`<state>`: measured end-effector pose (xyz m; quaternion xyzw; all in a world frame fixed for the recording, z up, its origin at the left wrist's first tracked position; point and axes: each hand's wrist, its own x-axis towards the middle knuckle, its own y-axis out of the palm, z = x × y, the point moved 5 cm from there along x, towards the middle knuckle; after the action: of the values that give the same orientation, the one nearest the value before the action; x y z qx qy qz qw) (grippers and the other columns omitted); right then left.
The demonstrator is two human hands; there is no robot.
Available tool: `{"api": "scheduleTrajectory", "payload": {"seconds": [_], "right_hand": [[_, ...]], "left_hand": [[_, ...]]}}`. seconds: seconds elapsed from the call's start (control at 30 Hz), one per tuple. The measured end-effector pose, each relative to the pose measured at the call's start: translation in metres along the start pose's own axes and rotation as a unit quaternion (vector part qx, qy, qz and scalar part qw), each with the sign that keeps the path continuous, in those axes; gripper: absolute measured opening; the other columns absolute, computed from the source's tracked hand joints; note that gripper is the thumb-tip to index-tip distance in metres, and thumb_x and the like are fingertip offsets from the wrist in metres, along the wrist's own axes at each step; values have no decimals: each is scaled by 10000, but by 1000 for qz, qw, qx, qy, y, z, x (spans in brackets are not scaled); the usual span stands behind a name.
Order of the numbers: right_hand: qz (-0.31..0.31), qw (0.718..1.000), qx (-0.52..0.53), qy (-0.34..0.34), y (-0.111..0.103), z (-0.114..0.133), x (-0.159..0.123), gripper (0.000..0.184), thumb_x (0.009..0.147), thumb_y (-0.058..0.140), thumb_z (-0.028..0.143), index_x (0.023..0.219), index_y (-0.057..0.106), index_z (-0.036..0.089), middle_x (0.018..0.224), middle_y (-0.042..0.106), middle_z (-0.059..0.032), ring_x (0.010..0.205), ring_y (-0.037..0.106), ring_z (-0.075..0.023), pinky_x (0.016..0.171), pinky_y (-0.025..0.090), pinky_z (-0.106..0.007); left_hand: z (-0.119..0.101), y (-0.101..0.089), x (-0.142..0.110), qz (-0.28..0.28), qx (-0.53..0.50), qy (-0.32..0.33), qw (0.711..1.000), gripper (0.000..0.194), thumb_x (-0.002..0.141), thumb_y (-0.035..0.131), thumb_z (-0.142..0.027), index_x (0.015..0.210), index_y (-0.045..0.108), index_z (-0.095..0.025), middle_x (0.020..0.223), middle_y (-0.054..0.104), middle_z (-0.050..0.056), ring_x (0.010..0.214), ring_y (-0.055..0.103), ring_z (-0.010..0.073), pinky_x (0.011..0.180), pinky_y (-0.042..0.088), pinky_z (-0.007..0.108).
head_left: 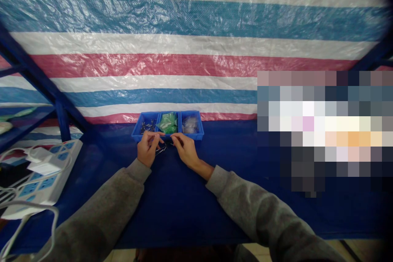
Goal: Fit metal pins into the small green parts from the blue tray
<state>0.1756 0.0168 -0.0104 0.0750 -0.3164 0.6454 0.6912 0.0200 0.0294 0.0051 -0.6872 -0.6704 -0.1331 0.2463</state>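
**Two hands at close work over thin metal pieces**

From where I stand, the person's left hand and right hand face each other over the bench, close but apart. On each, thumb and fingers curl in near one another. Something slender may lie between the left hand's fingertips, but it is too small for me to make out, and I cannot tell whether either hand is clamped on anything.

A few thin metal pieces lie on the bench just beside the left hand, between the two hands. Beyond the hands stand three blue bins in a row: small metal bits in the left one, a green packet in the middle, clear bags in the right.

For fine work like this, I'd say light fingertips serve best, with both wrists kept low and steady and one hand holding firm while the other adjusts. Keeping the loose pieces clear of the wrists should stop them rolling.

Those pieces lie roughly flat, their long axis slanting from near the left wrist, away from the person and toward the right hand. Which end is the tip, I cannot tell.
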Motion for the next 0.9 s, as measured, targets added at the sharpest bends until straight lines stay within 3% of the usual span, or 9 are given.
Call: {"api": "scheduleTrajectory", "payload": {"seconds": [0.2,0.37,0.47,0.53,0.63,0.9], "right_hand": [[-12,1000,-5,12,-1,-2,0,301,926,375,325,979,625,166,821,640,-35,746,584,-142,680,435,-227],[-16,1000,-2,11,-4,1,-1,293,926,367,307,988,620,171,828,636,-32,756,584,-142,688,436,-229],[-21,1000,1,5,-5,2,-1,286,927,369,293,983,620,169,843,637,-32,763,585,-140,701,435,-231],[-24,1000,2,3,-5,1,-1,281,926,373,290,981,620,170,855,638,-33,773,586,-141,711,434,-234],[-23,1000,3,5,-4,0,0,275,923,379,292,979,620,173,869,640,-35,788,587,-146,717,436,-238],[-17,1000,-8,-3,-2,-2,-1,245,912,406,280,984,618,181,862,629,-34,738,569,-141,691,433,-243]], "left_hand": [[3,-1,-2,20,126,10,992,216,870,481,-356,957,536,-167,785,617,16,605,583,101,515,493,194],[3,0,0,31,210,35,977,282,901,422,-332,1066,589,-176,883,634,41,632,591,108,546,495,208],[-3,2,0,49,239,87,966,250,892,457,-309,1013,639,-189,925,653,47,726,613,125,654,506,231],[-6,2,0,40,244,110,963,203,857,527,-316,931,670,-192,889,672,35,756,623,133,709,504,241],[-3,-2,-2,8,235,95,967,177,811,595,-339,840,683,-187,805,694,12,683,633,125,688,511,233],[6,-4,-3,-5,187,49,981,184,803,598,-337,863,694,-191,788,714,5,549,630,107,582,523,216]]}}
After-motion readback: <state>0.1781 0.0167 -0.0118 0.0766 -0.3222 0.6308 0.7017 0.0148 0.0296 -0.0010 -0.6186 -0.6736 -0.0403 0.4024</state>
